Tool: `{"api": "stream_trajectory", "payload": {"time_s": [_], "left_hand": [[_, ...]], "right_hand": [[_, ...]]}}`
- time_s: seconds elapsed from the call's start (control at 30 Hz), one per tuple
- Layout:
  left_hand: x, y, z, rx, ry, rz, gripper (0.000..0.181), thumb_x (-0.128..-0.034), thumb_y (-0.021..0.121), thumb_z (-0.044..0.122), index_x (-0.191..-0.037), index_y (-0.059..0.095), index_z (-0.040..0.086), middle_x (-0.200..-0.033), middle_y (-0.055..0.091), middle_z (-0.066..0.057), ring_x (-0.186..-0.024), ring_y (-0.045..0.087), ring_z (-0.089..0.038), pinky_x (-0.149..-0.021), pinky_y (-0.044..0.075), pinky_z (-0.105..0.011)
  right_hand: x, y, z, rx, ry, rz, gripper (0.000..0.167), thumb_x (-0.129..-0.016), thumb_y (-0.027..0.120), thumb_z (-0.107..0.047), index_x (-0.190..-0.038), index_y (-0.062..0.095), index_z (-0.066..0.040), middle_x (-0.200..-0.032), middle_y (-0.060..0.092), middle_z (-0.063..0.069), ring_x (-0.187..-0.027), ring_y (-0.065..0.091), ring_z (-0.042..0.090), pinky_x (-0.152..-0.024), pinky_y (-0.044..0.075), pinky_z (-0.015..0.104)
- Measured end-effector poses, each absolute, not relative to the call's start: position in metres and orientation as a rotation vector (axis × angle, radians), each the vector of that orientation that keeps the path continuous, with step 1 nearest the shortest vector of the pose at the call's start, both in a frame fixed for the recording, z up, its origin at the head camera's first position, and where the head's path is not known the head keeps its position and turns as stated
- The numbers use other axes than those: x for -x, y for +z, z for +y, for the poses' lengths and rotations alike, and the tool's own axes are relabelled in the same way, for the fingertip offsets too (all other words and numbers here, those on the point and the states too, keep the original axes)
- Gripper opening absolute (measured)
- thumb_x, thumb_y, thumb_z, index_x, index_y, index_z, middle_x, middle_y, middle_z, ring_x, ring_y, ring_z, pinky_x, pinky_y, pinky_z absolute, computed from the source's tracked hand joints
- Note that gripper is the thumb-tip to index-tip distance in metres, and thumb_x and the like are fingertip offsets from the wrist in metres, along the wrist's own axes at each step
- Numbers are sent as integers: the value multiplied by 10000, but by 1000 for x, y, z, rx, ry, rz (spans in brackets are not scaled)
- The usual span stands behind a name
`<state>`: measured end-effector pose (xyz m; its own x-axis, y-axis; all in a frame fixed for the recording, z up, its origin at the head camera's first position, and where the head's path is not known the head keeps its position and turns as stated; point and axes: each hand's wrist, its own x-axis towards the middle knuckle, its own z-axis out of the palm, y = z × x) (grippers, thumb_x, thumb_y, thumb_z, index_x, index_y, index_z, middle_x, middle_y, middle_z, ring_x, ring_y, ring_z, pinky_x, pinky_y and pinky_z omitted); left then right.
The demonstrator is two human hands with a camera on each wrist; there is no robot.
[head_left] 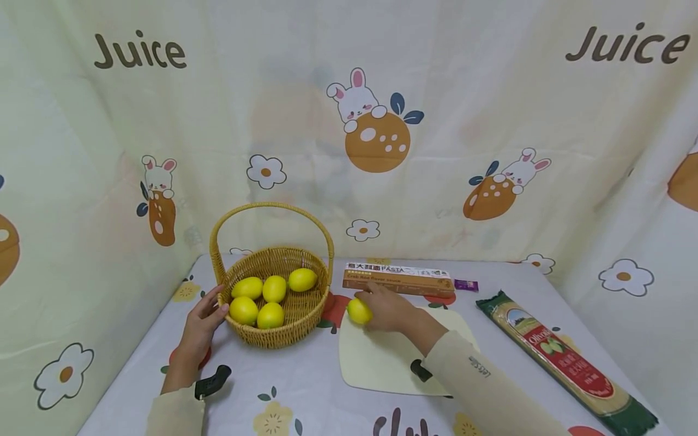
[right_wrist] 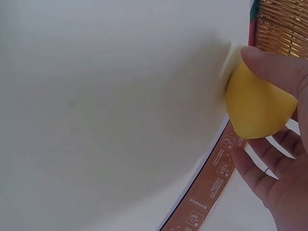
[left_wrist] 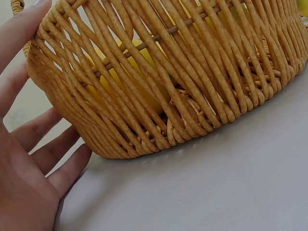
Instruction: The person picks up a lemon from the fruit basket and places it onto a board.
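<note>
A round woven basket (head_left: 275, 338) with an arched handle stands at the left of the table. Several yellow lemons (head_left: 274, 289) lie in it. The left hand (head_left: 197, 327) rests against the basket's left side; in the left wrist view its fingers (left_wrist: 41, 127) are spread and fairly straight along the woven wall. Above the pale cutting board (head_left: 403, 363), the right hand (head_left: 389, 309) holds one more lemon (head_left: 360, 311). In the right wrist view the thumb lies across this lemon (right_wrist: 257, 103), with fingers on its other side.
Behind the board lies a pasta box (head_left: 398, 280), with a small purple packet (head_left: 466, 285) at its right end. A long green-ended pasta bag (head_left: 567, 363) lies slantwise on the right. Printed curtains enclose the table's back and sides.
</note>
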<state>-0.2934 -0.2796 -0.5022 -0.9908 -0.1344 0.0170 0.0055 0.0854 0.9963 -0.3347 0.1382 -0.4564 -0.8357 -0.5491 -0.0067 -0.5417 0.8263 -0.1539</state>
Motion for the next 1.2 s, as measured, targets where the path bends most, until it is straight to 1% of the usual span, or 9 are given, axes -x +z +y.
{"api": "stream_trajectory", "payload": {"time_s": [0.2, 0.43, 0.53, 0.63, 0.77, 0.93, 1.03, 1.13, 1.2], "left_hand": [[294, -504, -280, -129, -2058, -2225, 644, -968, 618, 299, -1531, 328, 189, -1559, 289, -79, -1375, 318, -260, -1065, 354, -372], [291, -505, -283, -133, -2031, -2241, 638, -970, 611, 316, -1531, 329, 199, -1556, 292, -88, -1376, 313, -260, -1045, 376, -322], [291, -505, -283, -131, -2037, -2231, 638, -969, 614, 308, -1530, 331, 196, -1556, 289, -87, -1373, 315, -259, -1027, 387, -283], [292, -505, -282, -106, -2046, -2226, 642, -968, 617, 302, -1531, 329, 189, -1557, 287, -88, -1372, 315, -262, -1022, 392, -276], [294, -506, -281, -97, -2033, -2230, 640, -968, 616, 312, -1529, 334, 190, -1556, 292, -89, -1371, 323, -267, -1057, 369, -356], [295, -508, -282, -121, -2020, -2235, 660, -952, 629, 358, -1527, 341, 208, -1560, 287, -80, -1380, 314, -265, -1084, 324, -451], [297, -509, -282, -118, -2032, -2224, 664, -949, 635, 359, -1525, 344, 207, -1561, 282, -86, -1384, 305, -271, -1091, 312, -469], [296, -509, -282, -110, -2036, -2217, 659, -951, 636, 342, -1525, 344, 200, -1561, 279, -94, -1387, 298, -280, -1094, 308, -474], [295, -509, -281, -107, -2041, -2213, 657, -953, 636, 328, -1525, 343, 192, -1563, 278, -88, -1388, 295, -278, -1096, 308, -471]], "right_hand": [[334, -452, 138, 848, -206, 2942, 738, -734, 841, -382, -1374, 551, -156, -1347, 472, 103, -1142, 516, 297, -965, 451, 501], [334, -449, 137, 822, -208, 2930, 744, -761, 827, -394, -1404, 525, -174, -1455, 402, 136, -1220, 469, 323, -994, 426, 518], [335, -448, 137, 835, -229, 2924, 741, -761, 827, -389, -1399, 528, -160, -1449, 400, 143, -1222, 465, 339, -989, 427, 529], [335, -447, 138, 838, -220, 2931, 742, -754, 830, -393, -1391, 533, -158, -1382, 441, 103, -1168, 492, 302, -967, 451, 496], [335, -444, 139, 861, -192, 2947, 736, -761, 822, -405, -1396, 529, -174, -1295, 474, 69, -1093, 510, 252, -937, 474, 450], [332, -432, 134, 907, -182, 2931, 729, -816, 770, -424, -1449, 480, -209, -1340, 459, 95, -1111, 514, 272, -905, 491, 460], [331, -424, 126, 970, -154, 2925, 659, -856, 724, -435, -1434, 498, -214, -1370, 462, 78, -1148, 520, 262, -921, 489, 443], [329, -416, 112, 1086, -141, 2920, 563, -884, 698, -417, -1378, 559, -187, -1302, 515, 48, -1122, 539, 219, -935, 484, 381], [327, -413, 101, 1168, -143, 2914, 501, -896, 688, -395, -1336, 593, -174, -1225, 541, 18, -1064, 551, 184, -902, 493, 339]]}}
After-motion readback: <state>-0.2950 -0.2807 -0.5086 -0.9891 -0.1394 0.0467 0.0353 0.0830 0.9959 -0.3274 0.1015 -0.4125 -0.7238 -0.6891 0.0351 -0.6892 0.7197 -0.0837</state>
